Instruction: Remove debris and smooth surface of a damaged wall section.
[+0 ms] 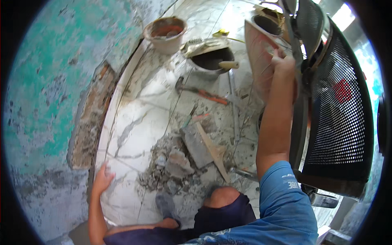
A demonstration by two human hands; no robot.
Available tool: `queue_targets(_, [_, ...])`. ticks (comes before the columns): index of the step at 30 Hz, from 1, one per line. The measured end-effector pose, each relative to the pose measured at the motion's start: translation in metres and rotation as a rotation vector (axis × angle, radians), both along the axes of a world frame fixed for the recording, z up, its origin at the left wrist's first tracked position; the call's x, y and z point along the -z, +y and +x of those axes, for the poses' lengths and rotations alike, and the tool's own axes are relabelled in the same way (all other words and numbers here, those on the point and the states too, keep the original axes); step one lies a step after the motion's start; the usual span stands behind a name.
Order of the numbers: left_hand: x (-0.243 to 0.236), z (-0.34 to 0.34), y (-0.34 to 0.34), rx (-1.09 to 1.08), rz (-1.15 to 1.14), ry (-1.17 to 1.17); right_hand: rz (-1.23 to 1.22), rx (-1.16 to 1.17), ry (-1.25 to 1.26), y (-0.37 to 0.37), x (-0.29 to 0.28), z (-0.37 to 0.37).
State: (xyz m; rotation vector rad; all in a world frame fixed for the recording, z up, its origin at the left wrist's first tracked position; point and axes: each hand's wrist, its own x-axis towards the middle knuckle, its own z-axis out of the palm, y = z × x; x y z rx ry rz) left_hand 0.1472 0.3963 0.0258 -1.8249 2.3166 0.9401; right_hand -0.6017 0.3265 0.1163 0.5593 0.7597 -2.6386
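The left hand (104,179) hangs loosely open, empty, by the left edge of the tiled floor (132,118). Rubble (173,167) lies there uncleared; beyond, a bared wall strip (93,122) looks chipped out but unfilled, so clearing and patching seem left. Farther off, beside the mesh chair (337,102), the right hand (282,61) grips a tilted pinkish panel (258,57) by its edge.

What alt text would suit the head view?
A person's right hand grips a reddish panel beside black mesh furniture; the left hand, open, is near a patchy green wall. Between them, a hammer and rubble lie on a marbled floor, with buckets beyond.
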Motion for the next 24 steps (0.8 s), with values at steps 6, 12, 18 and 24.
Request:
queue_targets(6, [-0.108,-0.152,-0.047,-0.008,0.086,0.474,0.092,-0.256,0.195,0.017,-0.059,0.109])
queue_targets(12, [-0.175,-0.309,-0.054,-0.344,0.452,1.134,-0.066,-0.272,0.413,0.048,-0.079,0.269])
queue_targets(18, [-0.189,-0.328,-0.049,-0.482,0.529,1.595,-0.01,-0.496,0.753,0.106,-0.06,0.369])
queue_targets(24, [-0.121,-0.298,-0.063,-0.469,0.572,0.998,-0.03,-0.479,1.857,0.104,-0.015,0.396])
